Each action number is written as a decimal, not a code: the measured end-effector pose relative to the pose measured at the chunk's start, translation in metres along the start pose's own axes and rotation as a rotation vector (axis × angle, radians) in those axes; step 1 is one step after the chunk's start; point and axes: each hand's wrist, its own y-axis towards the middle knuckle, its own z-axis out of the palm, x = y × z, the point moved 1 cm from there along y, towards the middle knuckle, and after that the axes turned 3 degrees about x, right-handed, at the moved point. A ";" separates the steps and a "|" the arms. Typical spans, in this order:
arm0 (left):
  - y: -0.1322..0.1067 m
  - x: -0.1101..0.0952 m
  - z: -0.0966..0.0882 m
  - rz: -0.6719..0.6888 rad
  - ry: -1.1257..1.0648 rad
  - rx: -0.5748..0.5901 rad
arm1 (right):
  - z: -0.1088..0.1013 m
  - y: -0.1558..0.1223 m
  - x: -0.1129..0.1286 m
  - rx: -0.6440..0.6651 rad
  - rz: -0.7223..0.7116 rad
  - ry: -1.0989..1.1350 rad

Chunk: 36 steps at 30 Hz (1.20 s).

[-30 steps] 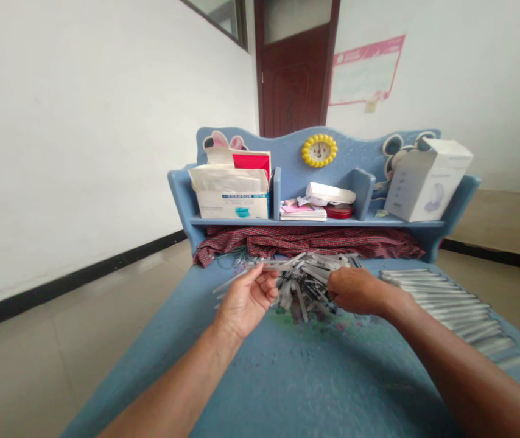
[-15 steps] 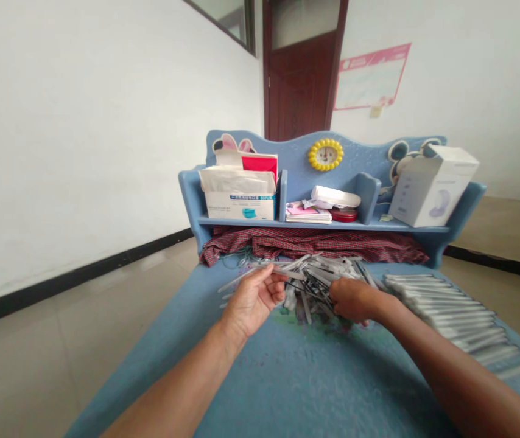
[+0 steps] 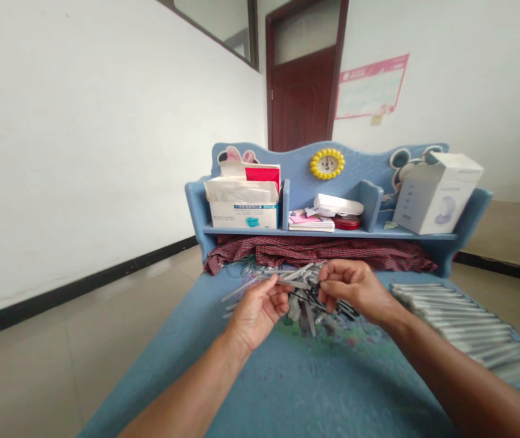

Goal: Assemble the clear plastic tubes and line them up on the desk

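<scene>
A loose pile of thin grey and black sticks (image 3: 308, 301) lies in the middle of a blue child's desk (image 3: 296, 377). My left hand (image 3: 257, 310) pinches one grey stick (image 3: 287, 283) by its left part, held level above the pile. My right hand (image 3: 351, 289) is closed in a pinch right of it, its fingertips at the stick's right end and holding a thin dark piece that I cannot make out. Both hands hover just above the pile and nearly touch.
A neat row of grey sticks (image 3: 465, 325) lies along the desk's right side. A plaid cloth (image 3: 319, 249) sits under the desk's shelf, which holds a mask box (image 3: 244, 210), papers (image 3: 311, 220), a red tin (image 3: 346, 222) and a white carton (image 3: 436, 191). Tiled floor lies to the left.
My right hand has lifted off the pile and come up to meet the left hand at the grey stick. The left hand kept its stick.
</scene>
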 end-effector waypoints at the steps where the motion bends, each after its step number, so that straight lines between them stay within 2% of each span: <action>1: 0.000 0.000 0.000 0.002 -0.003 0.002 | 0.004 0.000 0.001 -0.012 -0.024 0.076; 5: -0.002 0.000 0.002 -0.002 -0.018 -0.005 | 0.012 0.000 -0.003 -0.026 -0.058 0.227; 10: -0.001 0.000 0.002 0.005 -0.010 -0.006 | 0.013 -0.001 -0.009 -0.010 -0.078 0.263; 26: -0.001 0.002 0.002 0.023 0.015 0.017 | 0.022 -0.003 -0.010 -0.036 -0.073 0.201; 36: -0.001 0.000 -0.001 -0.025 0.059 0.018 | 0.023 -0.003 -0.016 -0.066 -0.089 0.126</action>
